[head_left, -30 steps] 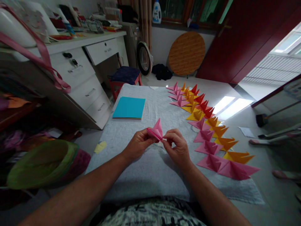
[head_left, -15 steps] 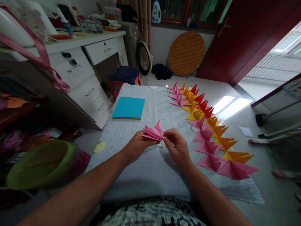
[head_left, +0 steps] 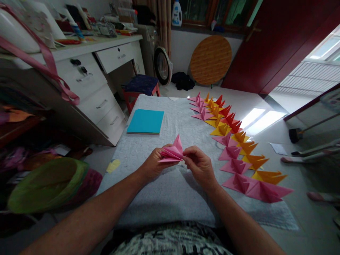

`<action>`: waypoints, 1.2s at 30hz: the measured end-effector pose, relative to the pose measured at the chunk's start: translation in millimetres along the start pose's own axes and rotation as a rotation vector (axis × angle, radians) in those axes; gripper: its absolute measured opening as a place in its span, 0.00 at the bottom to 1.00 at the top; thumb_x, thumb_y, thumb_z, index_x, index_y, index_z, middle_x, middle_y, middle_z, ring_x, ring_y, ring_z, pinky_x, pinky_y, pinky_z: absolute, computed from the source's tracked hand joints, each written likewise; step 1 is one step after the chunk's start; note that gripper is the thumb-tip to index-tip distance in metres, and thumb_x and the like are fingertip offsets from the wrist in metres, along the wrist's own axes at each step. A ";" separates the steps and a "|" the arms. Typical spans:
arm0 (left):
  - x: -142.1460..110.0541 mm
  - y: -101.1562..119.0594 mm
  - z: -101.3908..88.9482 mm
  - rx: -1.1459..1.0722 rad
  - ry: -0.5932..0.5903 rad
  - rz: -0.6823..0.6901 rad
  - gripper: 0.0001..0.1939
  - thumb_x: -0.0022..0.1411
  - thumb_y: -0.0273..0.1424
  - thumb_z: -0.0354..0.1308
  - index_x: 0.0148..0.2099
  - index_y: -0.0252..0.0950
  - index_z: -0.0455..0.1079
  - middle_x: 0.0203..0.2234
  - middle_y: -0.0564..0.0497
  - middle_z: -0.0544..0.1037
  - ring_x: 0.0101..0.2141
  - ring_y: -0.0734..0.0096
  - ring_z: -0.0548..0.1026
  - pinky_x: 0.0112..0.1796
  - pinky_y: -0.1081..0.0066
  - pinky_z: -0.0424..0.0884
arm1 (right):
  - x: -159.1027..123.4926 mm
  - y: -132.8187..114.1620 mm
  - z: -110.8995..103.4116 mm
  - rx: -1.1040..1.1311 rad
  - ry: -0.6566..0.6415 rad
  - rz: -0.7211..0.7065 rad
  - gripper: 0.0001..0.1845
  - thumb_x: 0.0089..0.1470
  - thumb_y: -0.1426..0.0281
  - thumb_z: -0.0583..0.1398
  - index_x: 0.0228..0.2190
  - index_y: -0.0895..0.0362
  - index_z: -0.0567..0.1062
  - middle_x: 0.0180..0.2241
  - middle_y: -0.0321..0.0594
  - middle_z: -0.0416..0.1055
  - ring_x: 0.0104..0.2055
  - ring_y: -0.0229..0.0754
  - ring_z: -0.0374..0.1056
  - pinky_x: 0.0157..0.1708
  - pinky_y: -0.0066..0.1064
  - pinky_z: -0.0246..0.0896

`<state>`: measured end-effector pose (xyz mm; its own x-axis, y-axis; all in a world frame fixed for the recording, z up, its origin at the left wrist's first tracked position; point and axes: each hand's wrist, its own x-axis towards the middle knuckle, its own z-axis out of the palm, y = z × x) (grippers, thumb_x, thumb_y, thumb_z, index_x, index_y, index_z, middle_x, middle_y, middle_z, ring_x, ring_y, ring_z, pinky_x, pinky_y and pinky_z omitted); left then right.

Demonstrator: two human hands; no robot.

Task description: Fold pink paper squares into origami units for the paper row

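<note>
A pink origami crane [head_left: 174,151], partly folded with one point standing up, is held above the cloth-covered table [head_left: 159,198]. My left hand [head_left: 155,163] is closed round its left side, fingers behind and thumb under it. My right hand [head_left: 198,164] pinches the crane's right tip between thumb and fingertips. Beyond my left hand lies a stack of blue square paper [head_left: 145,121]. To the right stand rows of finished cranes: pink ones [head_left: 236,165], yellow ones [head_left: 256,162] and red ones [head_left: 225,112].
A yellow scrap [head_left: 113,165] lies at the table's left edge. Past it stands a green-lined basket [head_left: 47,184]. A white drawer desk [head_left: 101,102] is at the left, a stool [head_left: 140,85] behind the table. A round wooden tabletop [head_left: 211,60] leans on the far wall.
The pink crane has turned slightly in my hands, its lower flap now showing more. My right fingers have closed in on its right tip. The other cranes and the blue paper stay put.
</note>
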<state>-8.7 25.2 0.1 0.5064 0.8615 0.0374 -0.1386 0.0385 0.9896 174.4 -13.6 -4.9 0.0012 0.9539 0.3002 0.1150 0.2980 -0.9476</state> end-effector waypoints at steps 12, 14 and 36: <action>0.2 4.6 -2.6 0.201 -0.051 0.141 0.10 0.61 0.37 0.66 0.41 0.37 0.80 0.39 0.47 0.77 0.40 0.65 0.74 0.45 0.67 0.67 | 0.6 0.1 -0.2 -0.016 -0.007 -0.072 0.05 0.56 0.74 0.62 0.35 0.53 0.77 0.30 0.34 0.70 0.27 0.34 0.65 0.25 0.25 0.60; 0.2 3.1 -2.2 0.189 -0.043 0.132 0.10 0.61 0.37 0.66 0.41 0.37 0.80 0.38 0.47 0.78 0.40 0.65 0.74 0.45 0.67 0.68 | 1.1 -0.1 -0.7 -0.041 -0.009 -0.101 0.06 0.56 0.74 0.62 0.36 0.53 0.78 0.31 0.36 0.71 0.29 0.35 0.66 0.26 0.26 0.62; -2.8 6.8 -0.3 0.178 -0.041 0.135 0.12 0.59 0.40 0.67 0.35 0.35 0.81 0.32 0.47 0.81 0.34 0.67 0.75 0.39 0.69 0.70 | 0.3 -5.4 -1.7 -0.208 -0.021 -0.242 0.05 0.58 0.72 0.62 0.36 0.52 0.79 0.33 0.38 0.71 0.31 0.37 0.67 0.29 0.28 0.64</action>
<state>-11.3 23.1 6.7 0.5282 0.8314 0.1729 -0.0568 -0.1685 0.9841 175.5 -15.0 0.5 -0.0714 0.8576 0.5093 0.3103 0.5044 -0.8058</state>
